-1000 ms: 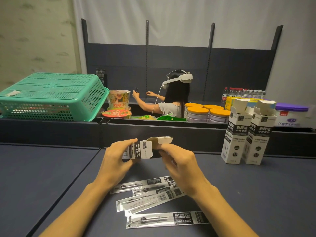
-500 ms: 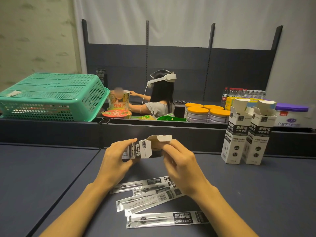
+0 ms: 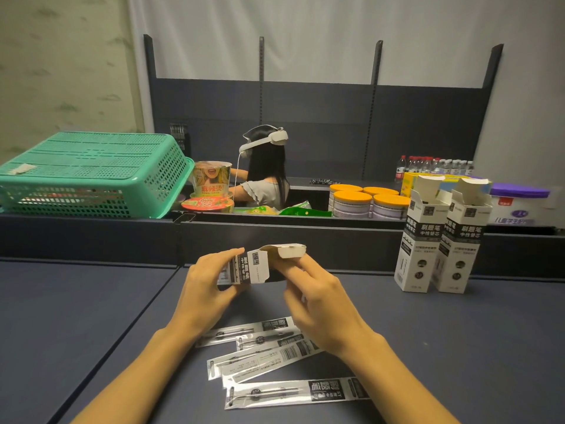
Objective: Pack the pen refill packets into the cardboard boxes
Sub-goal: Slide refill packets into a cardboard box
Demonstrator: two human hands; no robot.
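Head view: bare grey table [image 3: 76, 316] spreads at frame left, my left hand [image 3: 208, 283] grips the lying black-and-white cardboard box [image 3: 247, 267] at centre, my right hand [image 3: 318, 298] pinches its open flap, clear refill packets [image 3: 275, 356] fanned below, two upright boxes [image 3: 440, 240] right.

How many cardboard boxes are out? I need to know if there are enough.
3: one cardboard box held sideways by the left hand and right hand; two upright boxes side by side at right.
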